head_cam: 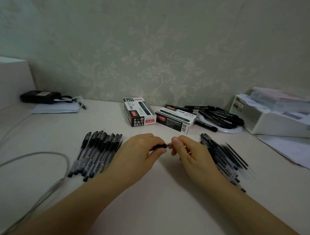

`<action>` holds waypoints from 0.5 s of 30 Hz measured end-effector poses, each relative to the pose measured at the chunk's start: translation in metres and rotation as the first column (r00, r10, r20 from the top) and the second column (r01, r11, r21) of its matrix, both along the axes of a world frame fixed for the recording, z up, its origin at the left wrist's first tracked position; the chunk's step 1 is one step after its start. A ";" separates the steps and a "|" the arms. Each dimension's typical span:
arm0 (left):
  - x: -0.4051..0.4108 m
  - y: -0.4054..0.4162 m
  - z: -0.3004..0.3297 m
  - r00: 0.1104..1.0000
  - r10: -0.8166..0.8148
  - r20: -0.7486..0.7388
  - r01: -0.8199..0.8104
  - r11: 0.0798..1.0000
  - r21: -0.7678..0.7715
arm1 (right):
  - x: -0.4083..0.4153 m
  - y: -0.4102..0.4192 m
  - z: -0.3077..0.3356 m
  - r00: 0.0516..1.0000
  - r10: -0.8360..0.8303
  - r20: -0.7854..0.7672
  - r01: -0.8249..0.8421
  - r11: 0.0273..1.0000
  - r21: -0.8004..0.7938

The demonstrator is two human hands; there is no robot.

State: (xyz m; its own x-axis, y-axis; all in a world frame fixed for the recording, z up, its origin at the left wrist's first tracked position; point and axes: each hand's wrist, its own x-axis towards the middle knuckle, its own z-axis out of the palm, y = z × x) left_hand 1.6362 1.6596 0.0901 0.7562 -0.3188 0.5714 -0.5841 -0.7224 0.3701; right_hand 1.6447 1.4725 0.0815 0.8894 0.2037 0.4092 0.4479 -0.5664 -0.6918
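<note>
hands met over the middle of the white desk (148,196). left hand (140,150) curled its fingers round the black grip end of a pen (161,146), which lay roughly level between the 2 hands, just above the desk surface. right hand (190,152) pinched the pen's small tip piece (169,144) between thumb and forefinger, the other fingers loosely bent. whether the tip piece was joined to the pen or apart from it could not be told.

left of the hands lay a pile of capped pens (96,154), side by side. right of them lay a looser pile of pens and thin refills (224,158), partly under the right wrist. behind stood 2 marker boxes (140,111), printed 1120, with black markers (221,118) heaped on a white ring. grey cable (44,154) looped at the left, and a white tray of papers (277,116) sat at the right.
</note>
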 end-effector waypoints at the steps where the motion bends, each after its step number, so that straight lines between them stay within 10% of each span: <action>1: 0.001 0.002 -0.001 1.000 0.024 -0.007 -0.024 1.000 -0.009 | 0.002 -0.001 -0.001 0.997 -0.058 0.057 0.062 0.996 -0.071; 7: 0.007 0.008 -0.006 0.988 0.136 -0.067 -0.135 0.991 0.025 | 0.012 -0.010 -0.010 0.972 -0.203 0.121 0.236 0.874 -0.424; 15: 0.006 0.010 -0.010 0.981 0.129 -0.145 -0.111 0.986 0.126 | 0.006 -0.009 -0.004 0.992 -0.090 0.088 0.114 0.938 -0.328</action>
